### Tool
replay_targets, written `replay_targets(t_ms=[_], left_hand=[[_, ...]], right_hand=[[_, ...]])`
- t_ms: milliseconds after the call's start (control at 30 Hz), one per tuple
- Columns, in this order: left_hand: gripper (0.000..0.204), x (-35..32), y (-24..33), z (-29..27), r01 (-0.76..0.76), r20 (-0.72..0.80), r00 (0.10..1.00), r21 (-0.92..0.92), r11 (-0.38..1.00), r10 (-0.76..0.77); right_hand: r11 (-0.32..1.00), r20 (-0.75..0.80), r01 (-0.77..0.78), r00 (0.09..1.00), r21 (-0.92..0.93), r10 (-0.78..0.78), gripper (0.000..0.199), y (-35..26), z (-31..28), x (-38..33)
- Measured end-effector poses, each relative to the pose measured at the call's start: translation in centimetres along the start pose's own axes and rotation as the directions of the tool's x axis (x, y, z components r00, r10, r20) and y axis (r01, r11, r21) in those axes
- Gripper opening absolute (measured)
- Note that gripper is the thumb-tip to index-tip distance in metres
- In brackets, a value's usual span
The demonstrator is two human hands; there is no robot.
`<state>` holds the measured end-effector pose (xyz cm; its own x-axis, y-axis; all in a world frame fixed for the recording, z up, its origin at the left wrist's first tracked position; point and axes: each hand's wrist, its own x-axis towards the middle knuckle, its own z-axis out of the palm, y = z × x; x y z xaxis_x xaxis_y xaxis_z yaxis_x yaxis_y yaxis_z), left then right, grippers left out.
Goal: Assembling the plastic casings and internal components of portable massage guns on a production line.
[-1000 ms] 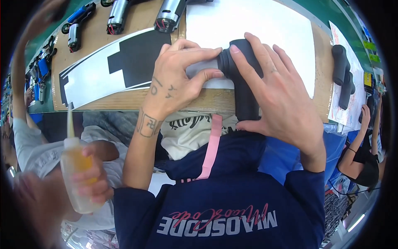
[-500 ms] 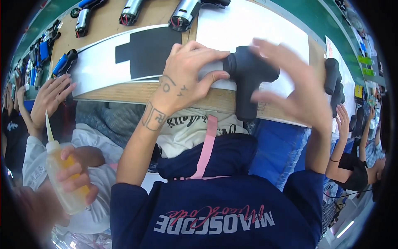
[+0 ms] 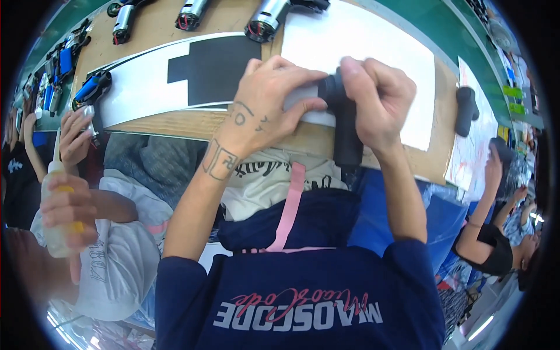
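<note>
A black T-shaped massage gun [image 3: 347, 137] lies over the front edge of the bench, its handle pointing toward me. My left hand [image 3: 271, 96] pinches its round front end between thumb and fingers. My right hand [image 3: 382, 102] is closed in a fist round the opposite end of the body and hides most of it. White paper [image 3: 361, 35] lies under and beyond the gun. To the left is a black cut-out sheet [image 3: 224, 70] on a white board.
Silver motors with blue or dark handles [image 3: 265, 23] stand along the far side. At left a co-worker's hand holds a squeeze bottle [image 3: 55, 216] with a long nozzle; their other hand grips a part by the bench. Another black massage gun [image 3: 465, 111] lies at right.
My right hand has gone from spread and moving to a closed fist on the gun. My left hand keeps its pinch. The co-worker's bottle has shifted left; the neighbour's arm at right has moved.
</note>
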<state>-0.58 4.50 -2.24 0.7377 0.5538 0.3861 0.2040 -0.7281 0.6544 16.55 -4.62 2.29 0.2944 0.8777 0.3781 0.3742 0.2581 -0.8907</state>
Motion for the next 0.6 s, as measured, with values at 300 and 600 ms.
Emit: replay_targets(t_ms=[300, 600], left_hand=[[0.036, -0.8, 0.0, 0.9, -0.023, -0.04, 0.999, 0.003, 1.0, 0.024], [0.041, -0.6, 0.0, 0.9, -0.04, -0.027, 0.999, 0.013, 0.999, 0.041]], right_hand=[[0.532, 0.212, 0.51, 0.826, -0.676, -0.522, 0.03, -4.6, -4.9, -0.1], [0.992, 0.46, 0.127, 0.879, 0.023, -0.123, 0.034, -1.5, -1.5, -4.1]])
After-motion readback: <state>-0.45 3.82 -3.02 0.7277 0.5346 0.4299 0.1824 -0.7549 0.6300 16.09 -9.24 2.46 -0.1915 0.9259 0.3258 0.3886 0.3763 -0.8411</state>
